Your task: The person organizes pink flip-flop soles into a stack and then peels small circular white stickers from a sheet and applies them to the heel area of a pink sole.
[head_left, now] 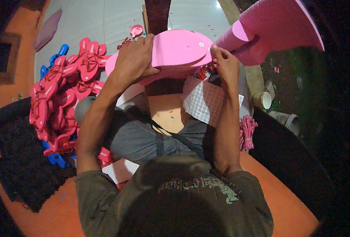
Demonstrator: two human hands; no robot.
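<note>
A stack of pink flip-flop soles [175, 47] lies across in front of my lap. My left hand [137, 59] grips its left part, fingers over the far side and thumb at the near edge. A small round white sticker [201, 44] shows near the right end of the top sole. Right at that end, my right hand [227, 65] has thumb and fingertips pinched together close to the sole's edge; what they hold is too small to make out. A sheet of round stickers [202, 98] hangs over my right thigh, below that hand.
To my left is a heap of red flip-flops [58, 93], with some blue ones [63, 49]. Tall rows of pink soles [270, 29] stand at the far right. Pink straps [247, 132] lie beside my right forearm. A small pink dish [136, 30] sits ahead on the tiles.
</note>
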